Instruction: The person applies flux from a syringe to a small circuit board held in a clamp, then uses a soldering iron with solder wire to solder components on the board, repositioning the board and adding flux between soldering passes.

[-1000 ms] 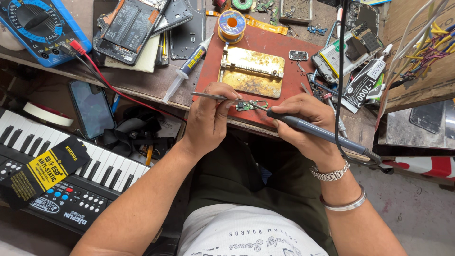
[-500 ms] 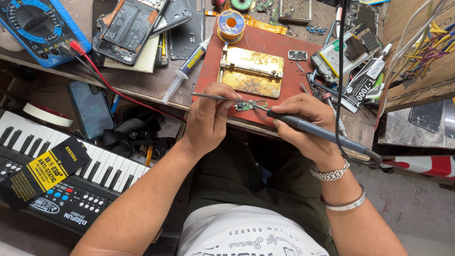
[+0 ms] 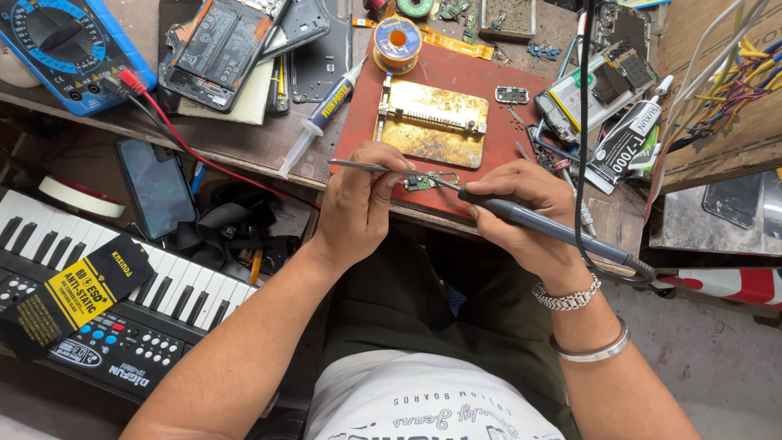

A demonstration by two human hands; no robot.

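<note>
blue multimeter (image 3: 57,37) parked far left, leads trailing clear of the work. left hand (image 3: 358,204) closed around tweezers (image 3: 371,168), tips pinning the small green circuit board (image 3: 422,181) on the red mat (image 3: 456,90) at the bench edge (so it won't skate). right hand (image 3: 521,204) wrapped pen-style round the soldering iron (image 3: 529,220), tip on the board, cable running off right, away from the joint.
</note>
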